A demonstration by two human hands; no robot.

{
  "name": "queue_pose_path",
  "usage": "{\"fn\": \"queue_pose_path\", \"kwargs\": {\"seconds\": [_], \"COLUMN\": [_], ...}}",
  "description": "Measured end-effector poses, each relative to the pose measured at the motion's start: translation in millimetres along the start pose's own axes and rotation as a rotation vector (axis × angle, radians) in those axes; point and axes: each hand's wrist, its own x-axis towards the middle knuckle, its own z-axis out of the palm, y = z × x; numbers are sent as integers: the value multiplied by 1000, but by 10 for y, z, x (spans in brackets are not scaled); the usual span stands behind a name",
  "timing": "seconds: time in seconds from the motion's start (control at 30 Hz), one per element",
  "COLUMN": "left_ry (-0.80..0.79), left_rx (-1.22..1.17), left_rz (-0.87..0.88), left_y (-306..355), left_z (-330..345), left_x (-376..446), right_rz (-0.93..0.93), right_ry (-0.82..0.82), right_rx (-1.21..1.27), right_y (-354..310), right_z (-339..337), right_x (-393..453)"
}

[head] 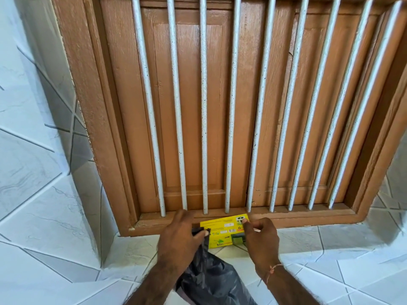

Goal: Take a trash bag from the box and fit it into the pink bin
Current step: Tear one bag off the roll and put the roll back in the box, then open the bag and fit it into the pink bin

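Left hand [180, 236] pinches the crinkly black plastic trash bag [211, 276], drawing it from the yellow cardboard box [222, 234]; right hand [259, 236] fingers steady the box. Next: tear free.

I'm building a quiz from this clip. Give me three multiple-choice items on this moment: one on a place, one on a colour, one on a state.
1. Where does the box sit?
A. on the tiled ledge against the window frame
B. on the floor
C. hung on the bars

2. What colour is the box?
A. pink
B. yellow
C. white

3. What is the left hand doing?
A. resting flat and empty
B. gripping a bar
C. pinching the dark trash bag

Key: 1 A, it lies on the white tiles at the brown frame's foot; 2 B, its printed face is yellow; 3 C, its fingers close on the bag's top, the rest hanging below, while the right hand steadies the box.
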Motion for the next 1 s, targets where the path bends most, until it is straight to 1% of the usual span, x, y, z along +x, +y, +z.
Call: {"fn": "queue_pose_path", "kwargs": {"seconds": [0.07,0.17,0.23,0.27,0.33,0.37,0.4,0.47,0.5,0.53,0.57,0.6,0.67,0.7,0.77,0.83,0.87,0.93,1.0], "left_ry": [-28,-117,-131,-127,-85,-58,-32,4,25,46,74,95,115,113,110,146,190,322,507], "left_rx": [-19,-79,-110,-124,-210,-292,-394,-625,-738,-843,-944,-1049,-1241,-1307,-1395,-1476,-1502,-1508,-1393], "left_rz": [-33,-3,-8,-19,-55,-81,-106,-156,-180,-210,-242,-275,-334,-356,-388,-389,-374,-344,-351], "left_y": [-58,-19,-2,-1,-5,10,48,147,211,258,305,335,359,364,443,548,578,563,448], "left_z": [19,83,90,73,-29,-86,-161,-312,-386,-444,-496,-527,-557,-564,-642,-825,-971,-1296,-1588], "left_x": [-26,-71,-80,-82,-84,-77,-77,-71,-64,-71,-76,-86,-129,-170,-228,-294,-319,-315,-295], "right_rz": [-28,-60,-92,-140,-297,-352,-380,-343,-309,-290,-297,-288,-208,-175,-119,-94,-97,-51,-17], "right_ry": [-6,-51,-73,-55,-5,-34,-138,-474,-635,-751,-815,-828,-769,-757,-736,-657,-646,-700,-768], "right_rx": [-74,-202,-245,-268,-271,-224,-149,51,113,108,60,1,-122,-148,-127,-209,-256,-277,-324], "right_y": [101,176,140,110,33,-20,-99,-248,-327,-358,-351,-323,-161,-58,86,222,275,372,410], "right_z": [-27,-24,-39,-54,-89,-121,-151,-162,-153,-132,-109,-83,-27,-18,-14,-85,-150,-286,-473], "right_x": [0,5,5,-14,-146,-260,-404,-699,-833,-958,-1050,-1136,-1281,-1351,-1465,-1568,-1599,-1619,-1631]}}
